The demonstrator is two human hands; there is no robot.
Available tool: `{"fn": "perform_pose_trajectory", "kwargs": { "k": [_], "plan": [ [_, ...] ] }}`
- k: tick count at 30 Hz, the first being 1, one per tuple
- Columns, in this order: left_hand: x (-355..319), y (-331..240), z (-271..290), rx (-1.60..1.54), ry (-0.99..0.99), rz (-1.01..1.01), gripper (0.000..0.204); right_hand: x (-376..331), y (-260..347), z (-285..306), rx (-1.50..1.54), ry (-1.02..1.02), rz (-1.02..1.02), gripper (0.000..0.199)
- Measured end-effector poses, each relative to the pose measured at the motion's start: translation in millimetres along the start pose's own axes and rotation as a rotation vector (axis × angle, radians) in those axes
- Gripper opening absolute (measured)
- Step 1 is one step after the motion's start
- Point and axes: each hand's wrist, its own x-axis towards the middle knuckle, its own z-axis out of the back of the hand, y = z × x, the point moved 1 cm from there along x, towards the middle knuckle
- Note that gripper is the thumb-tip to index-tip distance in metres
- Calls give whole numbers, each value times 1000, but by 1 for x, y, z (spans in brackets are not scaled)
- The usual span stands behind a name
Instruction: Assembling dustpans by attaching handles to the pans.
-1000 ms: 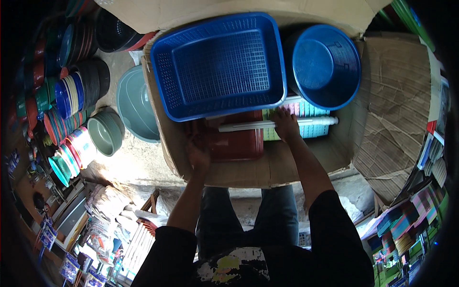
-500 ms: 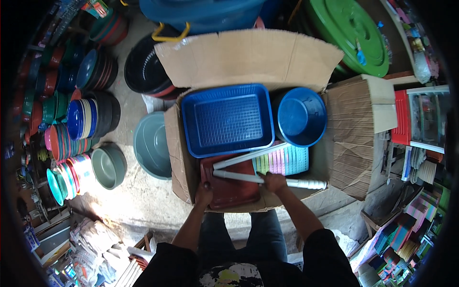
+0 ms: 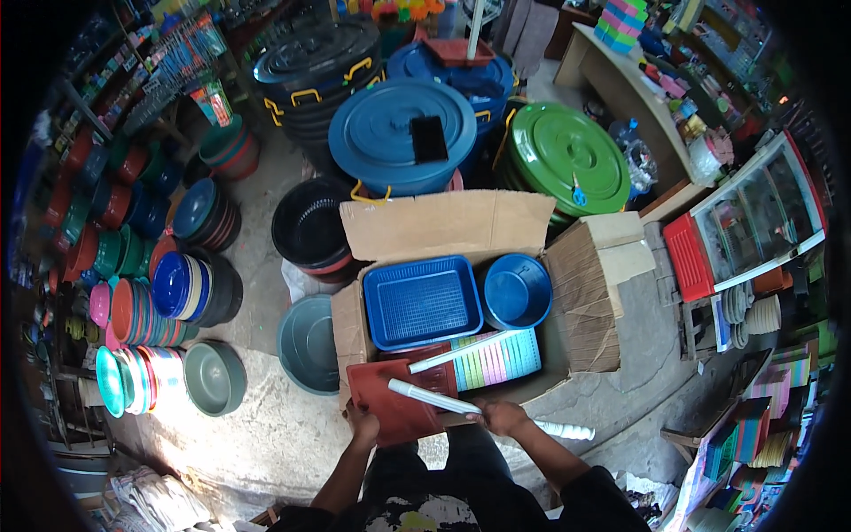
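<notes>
My left hand [image 3: 362,423] grips the near left edge of a red dustpan [image 3: 383,401], which is tilted over the near left rim of an open cardboard box [image 3: 558,387]. My right hand [image 3: 503,418] is closed round the dustpan's white handle [image 3: 425,395], whose ribbed end sticks out to the right. Beneath it in the box lies a second red pan, partly covered, with another white pole [image 3: 461,352] slanting across. The box also holds a blue rectangular basket [image 3: 421,301], a blue pail [image 3: 517,293] and a pastel striped plastic piece [image 3: 496,362].
Left of the box stands a grey-green basin [image 3: 308,346], with a black tub [image 3: 315,226] behind it. Large lidded bins, one blue [image 3: 399,133] and one green [image 3: 567,158], stand beyond. Stacked basins [image 3: 182,285] line the left; a red-and-white glass case [image 3: 753,217] stands right.
The red dustpan has come up and toward me, onto the box's near rim, exposing the pan beneath. Both hands kept hold. The view has tilted up, showing more of the far side.
</notes>
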Motion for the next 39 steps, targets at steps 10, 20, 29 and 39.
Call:
{"fn": "perform_pose_trajectory", "kwargs": {
  "k": [10, 20, 29, 39],
  "plan": [
    [-28, -119, 89, 153, -75, -657, 66, -66, 78, 80, 16, -163, 116, 59],
    [-61, -219, 86, 178, -180, -777, 56, -94, 118, 124, -73, -299, 174, 54],
    [-74, -231, 80, 300, -190, -799, 61, -105, 135, 130, -214, -460, 134, 54],
    [-70, -237, 83, 293, -197, -798, 59, -102, 158, 127, -382, -545, 97, 51]
  ]
}}
